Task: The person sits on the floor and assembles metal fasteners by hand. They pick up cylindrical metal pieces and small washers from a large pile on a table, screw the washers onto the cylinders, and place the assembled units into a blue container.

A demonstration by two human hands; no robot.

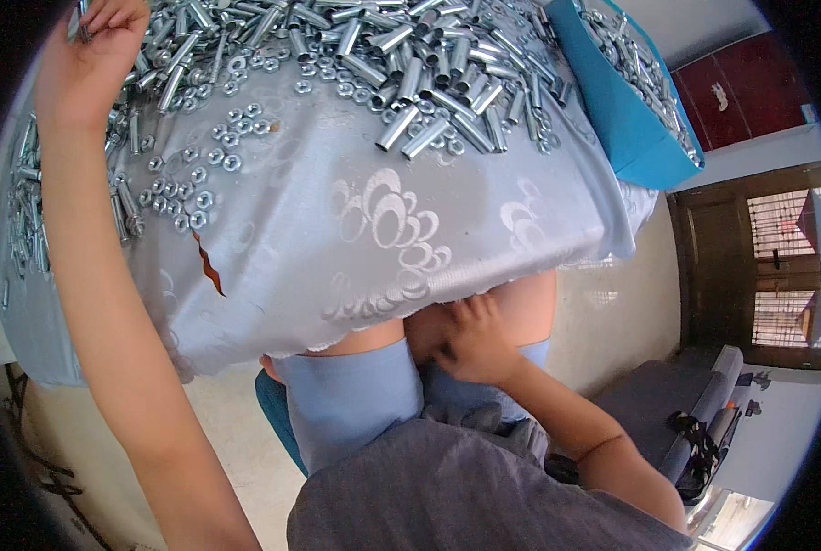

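Metal sleeve (79, 22): a small silvery tube pinched in the fingertips of the left hand (93, 64), raised at the far left edge of the table, over the scattered hardware.
Left hand: arm stretched up and away from the body; thumb and fingers closed on the sleeve. The grip is partly cut off by the picture's rim, so how firmly it holds I cannot tell.
Right hand (470, 344): down in the lap, just under the table's near edge, fingers curled and pressed against the blue shorts (355, 404); it appears to hold nothing.
Pile of sleeves (429, 73): a dense heap of silvery tubes across the far side of the table, some lying near the cloth's right slope.
Nuts (199, 197): loose hex nuts spread beside the left forearm.
Tablecloth (383, 230): pale blue, patterned, draped over the near edge, with a torn slit (210, 266) at left.
Blue bin (631, 110): at right, tilted, filled with more metal parts.
Risk: the forearm lies close to the nuts, so a sweep could likely knock them off the edge; round sleeves may roll down the sagging cloth; the tear could catch a part and widen.
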